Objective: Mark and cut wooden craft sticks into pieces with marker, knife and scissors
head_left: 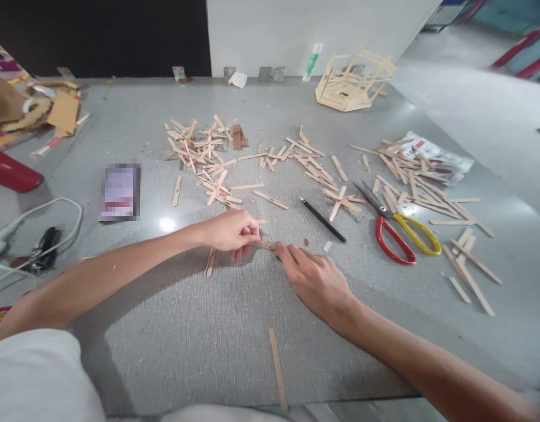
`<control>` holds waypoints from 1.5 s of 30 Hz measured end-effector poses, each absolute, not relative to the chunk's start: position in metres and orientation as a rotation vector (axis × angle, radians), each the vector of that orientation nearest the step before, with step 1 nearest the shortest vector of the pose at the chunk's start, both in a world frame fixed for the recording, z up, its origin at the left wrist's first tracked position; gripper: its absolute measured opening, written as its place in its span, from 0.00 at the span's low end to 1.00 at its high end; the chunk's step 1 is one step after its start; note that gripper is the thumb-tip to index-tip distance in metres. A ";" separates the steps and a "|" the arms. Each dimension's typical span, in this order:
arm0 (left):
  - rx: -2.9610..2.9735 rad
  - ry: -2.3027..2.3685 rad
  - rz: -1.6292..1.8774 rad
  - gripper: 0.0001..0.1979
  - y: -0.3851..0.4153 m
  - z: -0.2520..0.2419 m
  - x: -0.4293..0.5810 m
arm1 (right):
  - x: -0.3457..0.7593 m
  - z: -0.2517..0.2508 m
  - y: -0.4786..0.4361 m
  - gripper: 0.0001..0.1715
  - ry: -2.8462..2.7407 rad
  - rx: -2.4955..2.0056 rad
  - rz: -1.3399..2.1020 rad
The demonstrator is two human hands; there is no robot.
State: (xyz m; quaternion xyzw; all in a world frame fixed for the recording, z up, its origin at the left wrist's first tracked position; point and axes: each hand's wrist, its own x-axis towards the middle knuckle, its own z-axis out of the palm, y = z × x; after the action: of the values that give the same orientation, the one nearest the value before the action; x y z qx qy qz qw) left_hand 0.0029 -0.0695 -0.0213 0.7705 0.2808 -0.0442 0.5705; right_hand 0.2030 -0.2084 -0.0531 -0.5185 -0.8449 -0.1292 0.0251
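Note:
Between my two hands is a short wooden craft stick (266, 245), pinched at both ends. My left hand (235, 231) has its fingers closed on the left end. On the right end, my right hand (314, 275) grips with thumb and fingers, partly hiding it. Another craft stick (211, 262) lies just left of my left hand, and a longer one (277, 366) rests near the front edge. A black pen (323, 220) lies beyond my right hand. Scissors (390, 220) with one red and one yellow handle lie farther right.
Loose craft sticks (195, 146) are heaped across the middle, with more (428, 187) at right beside a plastic packet (450, 158). A hexagonal stick frame (355, 85) and a glue tube (313, 61) stand at the back. Leftward are a pixelated phone-like rectangle (119, 192), a white cable (77, 205) and cardboard (63, 111).

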 end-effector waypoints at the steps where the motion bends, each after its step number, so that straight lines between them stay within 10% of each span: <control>1: 1.809 0.658 -0.104 0.15 -0.069 -0.021 0.003 | 0.203 -0.053 -0.209 0.18 -2.607 -1.598 -0.407; 45: 1.807 0.676 -0.094 0.14 -0.072 -0.021 0.003 | 0.195 -0.051 -0.208 0.18 -2.488 -1.438 -0.760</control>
State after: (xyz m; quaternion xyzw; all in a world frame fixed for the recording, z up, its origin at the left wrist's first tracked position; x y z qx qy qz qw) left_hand 0.0033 -0.0725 -0.0215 0.7695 0.2877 -0.0399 0.5687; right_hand 0.1951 -0.2080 -0.0510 -0.4821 -0.8340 -0.2548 0.0843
